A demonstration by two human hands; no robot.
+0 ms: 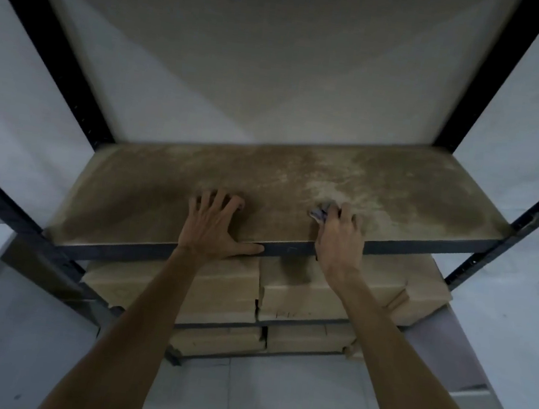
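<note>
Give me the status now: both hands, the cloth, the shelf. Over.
Left hand flat on shelf board, fingers spread. Right hand grips grey cloth on board, near front edge. Ahead of cloth: only pale dust.

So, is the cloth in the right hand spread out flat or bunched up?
Bunched up. The right hand grips the cloth, and only a small crumpled wad shows beside its fingers on the dusty shelf.

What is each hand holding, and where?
The right hand grips a small grey cloth bunched under its fingers. The left hand holds nothing, resting on the dusty shelf.
</note>
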